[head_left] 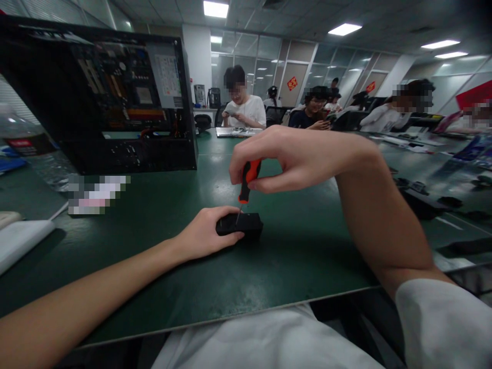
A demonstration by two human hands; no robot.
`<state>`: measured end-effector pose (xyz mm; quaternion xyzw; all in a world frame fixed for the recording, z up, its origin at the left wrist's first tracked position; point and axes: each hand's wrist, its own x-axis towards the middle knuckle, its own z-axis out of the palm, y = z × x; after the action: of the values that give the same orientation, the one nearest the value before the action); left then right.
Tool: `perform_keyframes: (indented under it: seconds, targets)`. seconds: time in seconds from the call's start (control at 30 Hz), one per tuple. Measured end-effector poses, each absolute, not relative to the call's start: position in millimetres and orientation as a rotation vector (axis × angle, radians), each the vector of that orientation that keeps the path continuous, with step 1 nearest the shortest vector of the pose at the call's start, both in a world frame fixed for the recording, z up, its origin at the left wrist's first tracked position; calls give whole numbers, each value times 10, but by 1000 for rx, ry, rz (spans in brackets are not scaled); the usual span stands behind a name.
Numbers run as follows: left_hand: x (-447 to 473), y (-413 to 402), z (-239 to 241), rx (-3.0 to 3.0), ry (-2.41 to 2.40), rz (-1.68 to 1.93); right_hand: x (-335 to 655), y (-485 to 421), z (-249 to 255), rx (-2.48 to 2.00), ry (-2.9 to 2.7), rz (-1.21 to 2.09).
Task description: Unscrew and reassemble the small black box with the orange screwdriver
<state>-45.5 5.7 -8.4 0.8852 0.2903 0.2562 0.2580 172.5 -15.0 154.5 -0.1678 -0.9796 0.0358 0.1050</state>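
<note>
A small black box-shaped part (249,225) lies on the green tabletop (300,256) in front of me. My left hand (205,230) grips its left end, with the thumb along the near side and the fingers over the far side. Above it, my right hand (280,159) is closed around the orange and black handle of a screwdriver (246,187). The screwdriver stands nearly upright, slightly tilted, and its thin shaft reaches down to the top of the black part. Whether the tip sits in a screw is too small to tell.
An opened black computer case (134,102) stands at the back left. Beside it are a plastic bottle (38,148), a blurred packet (100,195) and a white object (23,238). Dark parts (423,197) lie at the right. Several people sit across the room, one (246,110) directly opposite.
</note>
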Motion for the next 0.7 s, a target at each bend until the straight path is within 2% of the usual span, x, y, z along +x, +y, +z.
perform_keyframes:
  seconds: [0.37, 0.57, 0.7]
  targets:
    - [-465, 50, -90, 2392, 785, 684, 1716, -184, 1565, -640, -2894, 250]
    - [-453, 43, -81, 2411, 778, 687, 1723, -159, 1558, -614, -2916, 190]
    - [-473, 46, -62, 2441, 673, 851, 1739, -119, 1544, -549, -2916, 113]
